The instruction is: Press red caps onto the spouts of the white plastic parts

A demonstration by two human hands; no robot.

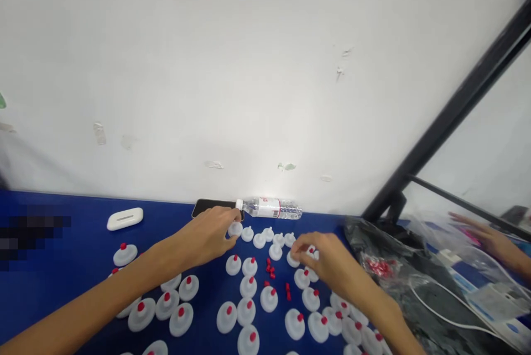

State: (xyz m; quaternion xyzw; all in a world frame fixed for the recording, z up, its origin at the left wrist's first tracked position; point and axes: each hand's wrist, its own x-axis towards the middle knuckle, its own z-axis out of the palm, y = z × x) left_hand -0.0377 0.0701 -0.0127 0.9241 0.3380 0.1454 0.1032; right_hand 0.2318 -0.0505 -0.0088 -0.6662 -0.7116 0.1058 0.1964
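My left hand [213, 233] has its thumb and fingers closed around a white spouted disc [235, 229] near the back of the blue table. To the right, my right hand [326, 258] bends its fingers down over another white disc [292, 260], whose top they partly hide. Between the hands sit several white discs with bare spouts [259, 240]. Closer to me are many like them with red tips on their spouts, such as a red-tipped disc [248, 287]. Loose red caps [270, 269] lie in the middle, with more loose red caps [287, 291] beside them.
A clear water bottle [269, 208] and a dark phone [203, 205] lie along the white wall [249, 95]. At left is a white oval case [125, 219]. A black bag [365, 233] and a bag of red caps [379, 267] lie right, near another person's hand [489, 239].
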